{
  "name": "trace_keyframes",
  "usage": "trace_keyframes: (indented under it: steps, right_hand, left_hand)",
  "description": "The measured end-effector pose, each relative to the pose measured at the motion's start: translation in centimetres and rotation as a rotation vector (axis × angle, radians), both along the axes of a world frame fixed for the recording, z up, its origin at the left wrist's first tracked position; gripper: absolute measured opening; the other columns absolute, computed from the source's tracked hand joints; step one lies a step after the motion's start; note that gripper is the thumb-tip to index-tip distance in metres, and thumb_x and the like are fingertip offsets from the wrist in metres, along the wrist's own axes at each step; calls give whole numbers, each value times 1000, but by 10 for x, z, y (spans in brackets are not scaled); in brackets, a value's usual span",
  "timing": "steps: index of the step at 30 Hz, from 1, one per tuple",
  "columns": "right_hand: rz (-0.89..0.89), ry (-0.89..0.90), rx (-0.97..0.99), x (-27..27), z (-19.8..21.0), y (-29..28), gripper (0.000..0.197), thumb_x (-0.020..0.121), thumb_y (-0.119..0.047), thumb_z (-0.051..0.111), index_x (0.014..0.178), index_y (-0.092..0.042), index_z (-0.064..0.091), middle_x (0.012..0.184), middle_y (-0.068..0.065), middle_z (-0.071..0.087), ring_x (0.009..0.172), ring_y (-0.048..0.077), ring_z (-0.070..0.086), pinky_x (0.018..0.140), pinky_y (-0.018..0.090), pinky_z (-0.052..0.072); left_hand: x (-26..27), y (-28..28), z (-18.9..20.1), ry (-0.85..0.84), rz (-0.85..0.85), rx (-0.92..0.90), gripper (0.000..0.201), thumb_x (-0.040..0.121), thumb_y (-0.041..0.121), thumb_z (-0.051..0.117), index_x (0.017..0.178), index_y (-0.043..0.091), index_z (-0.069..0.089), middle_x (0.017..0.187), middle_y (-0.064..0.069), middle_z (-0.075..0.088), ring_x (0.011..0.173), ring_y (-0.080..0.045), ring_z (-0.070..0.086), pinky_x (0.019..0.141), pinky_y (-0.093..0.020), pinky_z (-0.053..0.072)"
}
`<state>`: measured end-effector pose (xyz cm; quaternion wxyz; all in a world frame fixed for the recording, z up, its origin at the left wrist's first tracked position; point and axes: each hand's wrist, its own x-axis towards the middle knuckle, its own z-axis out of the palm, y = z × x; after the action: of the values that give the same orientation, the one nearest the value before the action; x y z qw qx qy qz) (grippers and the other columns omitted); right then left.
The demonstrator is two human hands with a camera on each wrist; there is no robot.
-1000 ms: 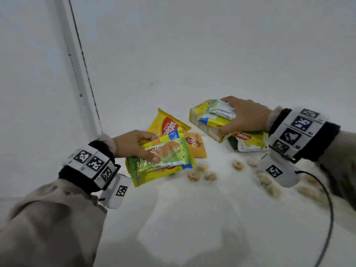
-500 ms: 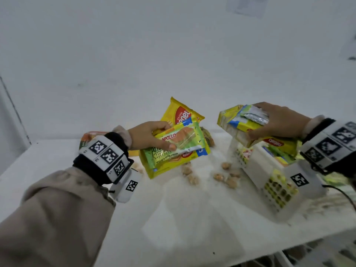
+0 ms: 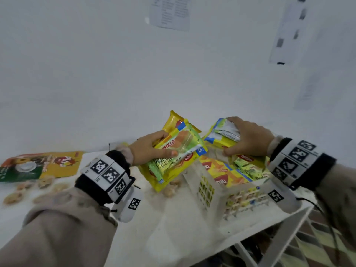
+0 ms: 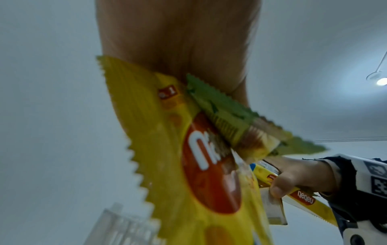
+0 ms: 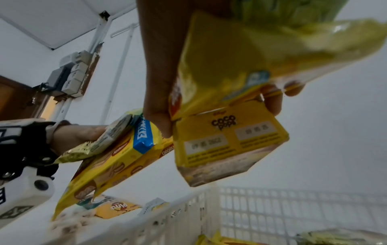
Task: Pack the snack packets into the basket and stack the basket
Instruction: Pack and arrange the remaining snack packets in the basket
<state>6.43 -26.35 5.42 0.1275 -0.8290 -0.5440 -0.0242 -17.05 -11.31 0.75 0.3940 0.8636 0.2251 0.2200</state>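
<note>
My left hand (image 3: 152, 149) grips a stack of snack packets (image 3: 177, 151): a green Apollo cake packet on top of yellow Nabati wafer packets (image 4: 209, 165). It holds them in the air just left of the white lattice basket (image 3: 212, 189). My right hand (image 3: 248, 139) grips a second bundle (image 3: 221, 135) over the basket, a yellow Coco Pops box (image 5: 226, 142) with packets on top. Several yellow and green packets (image 3: 231, 174) lie inside the basket.
An orange and green Pino packet (image 3: 38, 166) lies flat at the far left of the white table (image 3: 173, 228). Small round biscuits (image 3: 28, 191) are scattered on the table. The basket sits near the table's right edge, with patterned floor (image 3: 317, 245) beyond it.
Both hands carried their bundles to the right, towards the basket. The head view swung right, so the basket and the table's right edge came into sight.
</note>
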Motion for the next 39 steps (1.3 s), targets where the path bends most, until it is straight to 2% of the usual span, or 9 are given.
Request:
trace_keyframes:
  steps: [5,12,16,20,24,28,30,32,39]
  right_hand:
    - [-10,-54,24,38,4,-1,102,62,-50,77,143,-23,21,124,9,52,112,28,51,88,33,40]
    - [-47,-79,-28,94,6,25,103,61,-51,76,143,-23,21,124,8,53,111,27,52,90,35,43]
    - [-46,-81,-53,127,13,46,101,60,-52,76,142,-25,23,119,5,56,106,26,54,86,35,44]
    - [-33,-42,-40,155,14,64,100,60,-52,77,141,-24,25,120,4,56,106,26,54,89,37,45]
    - [21,51,-79,176,6,84,103,56,-55,78,140,-26,26,125,3,54,111,25,53,94,38,43]
    - [145,78,-165,190,-3,102,112,42,-64,71,139,-28,27,126,0,54,111,23,52,94,35,42]
    - [220,91,-167,203,-3,108,117,32,-64,64,138,-28,29,122,-2,54,107,21,53,92,33,43]
    - [290,125,-157,220,-1,109,111,37,-57,67,137,-27,31,120,-3,55,104,19,54,90,33,44]
    - [411,161,-226,273,-15,94,115,32,-60,64,137,-26,31,116,-2,57,100,18,56,86,31,45]
  left_hand:
    - [38,3,13,49,-22,-9,45,48,63,66,83,37,56,77,13,66,71,-6,65,68,-26,50]
    - [97,27,28,108,10,19,46,51,64,65,81,30,55,71,13,64,62,-1,62,61,-20,46]
    - [126,43,42,167,28,-1,56,51,65,65,92,27,59,85,4,69,73,-13,67,69,-28,53]
    - [150,57,52,224,83,23,49,76,51,65,109,15,59,98,-4,67,82,-17,65,77,-29,51]
    - [169,58,51,351,159,26,68,72,58,61,124,14,54,114,-4,63,98,-20,62,90,-33,49]
    - [187,47,47,440,167,-8,50,81,43,63,119,12,56,111,-6,65,91,-18,63,80,-24,48]
    - [196,37,47,522,176,10,51,84,40,59,126,12,51,120,-1,60,102,-17,59,87,-24,45]
    - [209,24,48,639,176,75,59,83,46,55,132,14,44,132,3,50,116,-15,50,96,-22,36]
    - [273,-12,42,746,154,81,57,86,43,55,132,12,44,133,0,49,120,-17,46,93,-22,34]
